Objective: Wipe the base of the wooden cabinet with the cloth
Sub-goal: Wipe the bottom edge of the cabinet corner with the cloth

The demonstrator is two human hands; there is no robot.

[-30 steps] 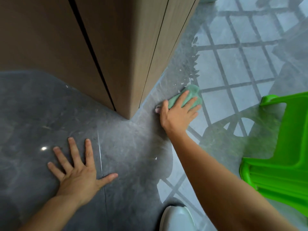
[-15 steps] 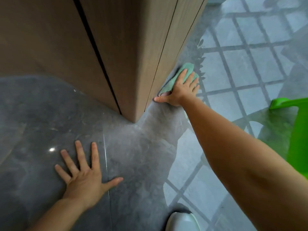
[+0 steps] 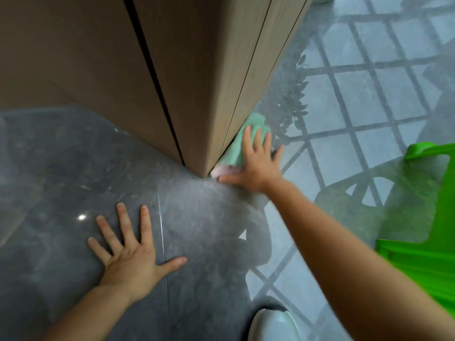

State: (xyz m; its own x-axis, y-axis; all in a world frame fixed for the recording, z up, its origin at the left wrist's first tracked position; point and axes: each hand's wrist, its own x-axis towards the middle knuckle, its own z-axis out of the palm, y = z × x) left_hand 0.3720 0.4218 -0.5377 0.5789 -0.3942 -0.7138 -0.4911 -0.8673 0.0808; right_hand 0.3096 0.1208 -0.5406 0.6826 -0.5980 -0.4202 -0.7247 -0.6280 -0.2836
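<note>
The wooden cabinet [image 3: 172, 77] rises from the glossy grey floor, its near corner at mid-frame. A mint-green cloth [image 3: 237, 146] with a pink end lies along the base of the cabinet's right side. My right hand [image 3: 253, 163] presses flat on the cloth with fingers spread, thumb pointing toward the corner. My left hand [image 3: 130, 252] rests palm-down on the floor in front of the cabinet, fingers apart, holding nothing.
A bright green plastic stool [image 3: 426, 217] stands at the right edge, close to my right forearm. A white shoe tip [image 3: 273, 326] shows at the bottom. The grey tiled floor [image 3: 369, 99] reflects a window grid to the right.
My right hand slid the cloth along the cabinet's right base, first away from the corner, then back toward it. The left hand stayed planted on the floor.
</note>
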